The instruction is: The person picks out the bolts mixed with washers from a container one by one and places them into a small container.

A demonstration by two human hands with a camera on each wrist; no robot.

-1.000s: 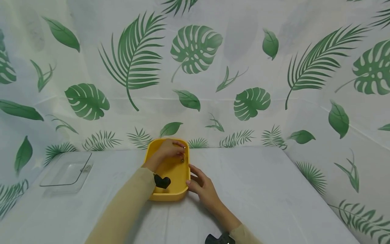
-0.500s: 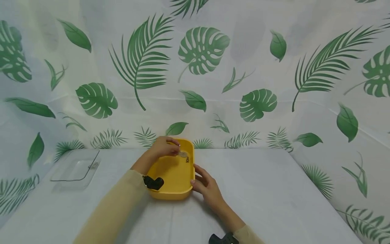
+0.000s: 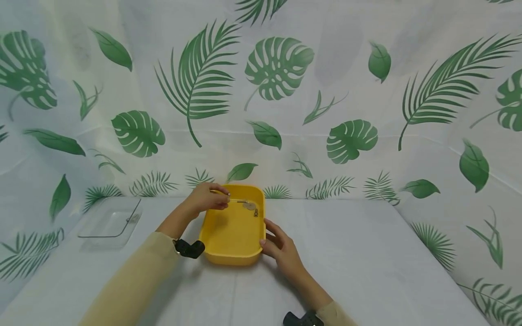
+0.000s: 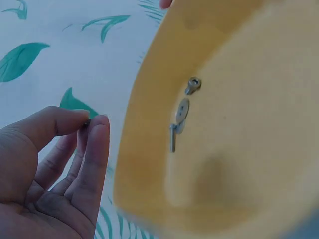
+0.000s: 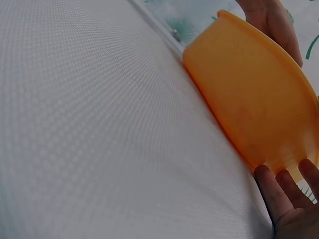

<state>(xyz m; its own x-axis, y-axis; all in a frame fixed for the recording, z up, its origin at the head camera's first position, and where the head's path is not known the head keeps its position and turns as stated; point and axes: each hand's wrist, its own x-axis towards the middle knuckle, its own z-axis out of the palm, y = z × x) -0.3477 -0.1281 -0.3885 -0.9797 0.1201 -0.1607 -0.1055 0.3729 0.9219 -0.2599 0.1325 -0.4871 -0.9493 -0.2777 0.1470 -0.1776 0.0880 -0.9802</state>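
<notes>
In the head view, my left hand (image 3: 205,200) hovers over the far left rim of a yellow plastic tub (image 3: 232,237). Its thumb and forefinger pinch a small metal piece (image 4: 86,122), mostly hidden by the fingertips; its kind I cannot tell. Inside the tub lie a socket-head bolt (image 4: 193,84), flat round washers (image 4: 183,110) that overlap, and a thin screw (image 4: 173,139). My right hand (image 3: 282,251) touches the tub's right side, fingertips (image 5: 264,172) against the outer wall and thumb by the rim.
To the left on the white-covered table (image 3: 359,262) stands a clear plastic box (image 3: 102,236), a small metal part (image 3: 133,218) showing at its right side. A leaf-printed cloth (image 3: 302,149) hangs behind the table.
My left hand has moved left, from inside the tub to its far left rim, with the small metal piece pinched. The washers and screw have come into sight. My right hand stays at the tub.
</notes>
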